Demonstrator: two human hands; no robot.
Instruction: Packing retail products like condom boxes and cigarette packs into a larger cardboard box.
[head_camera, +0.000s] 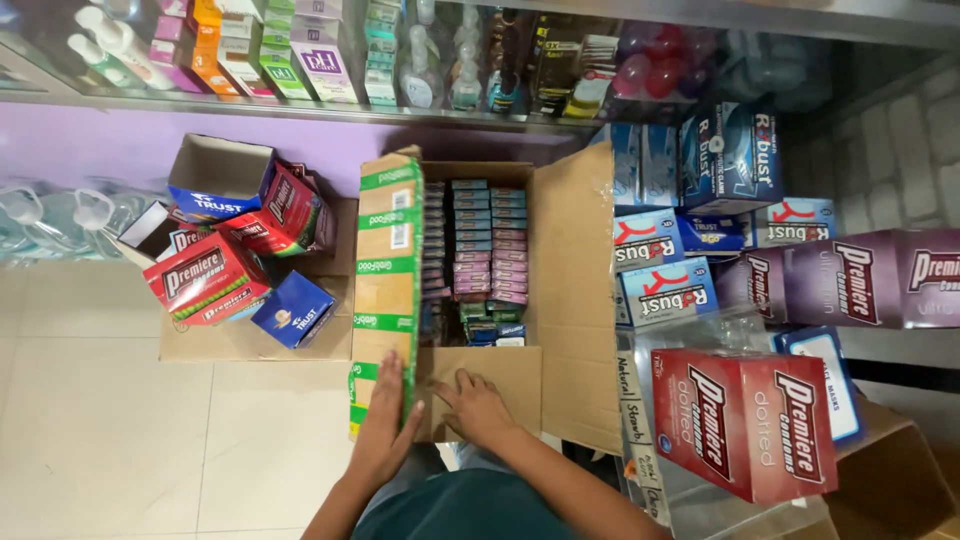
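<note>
Open cardboard carton (560, 300) stands on the tiled floor (100, 420), directly below the glass shelf (300, 105) of bottles and small boxes. Flaps are folded out; inside, tight rows of small flat packs (488, 240), blue, purple and green.

Left hand (385, 425) lies flat against the near end of the carton's left flap (388, 290), fingers straight and pressed together, pinching nothing. Right hand (475, 405) rests on the near flap, fingers slightly spread, tips on the cardboard, holding nothing.

Left of the carton: a shallower cardboard tray with loose red boxes (205, 275) and blue boxes. Right of the carton: stacked blue-and-white boxes, a purple box, and a large red box (745, 420) nearest the camera.

Handling, judged: carton is nearly full, so likely moderately heavy. Walls are stiff, but the flaps are thin and will bend; not for lifting. Better hold would be low on opposite side walls or under the base. Surface is dry card, not slippery. Contents look sturdy, though loose packs could shift if tilted.
</note>
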